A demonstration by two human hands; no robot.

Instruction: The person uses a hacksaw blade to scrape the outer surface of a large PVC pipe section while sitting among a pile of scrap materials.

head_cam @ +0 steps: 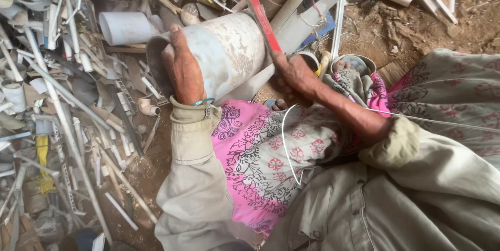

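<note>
Left hand (182,68) grips pipe (219,53) rim; right hand (294,76) clasps red saw (260,14) across it; steady strokes seem best

A scrap-sorting yard: heaped cut plastic pipes (67,100) and offcuts lie on bare dirt ground (416,32).

Left hand (182,68) steadies wide grey pipe (224,53); right hand (294,76) grips red tool (259,14), probably saw.
</note>
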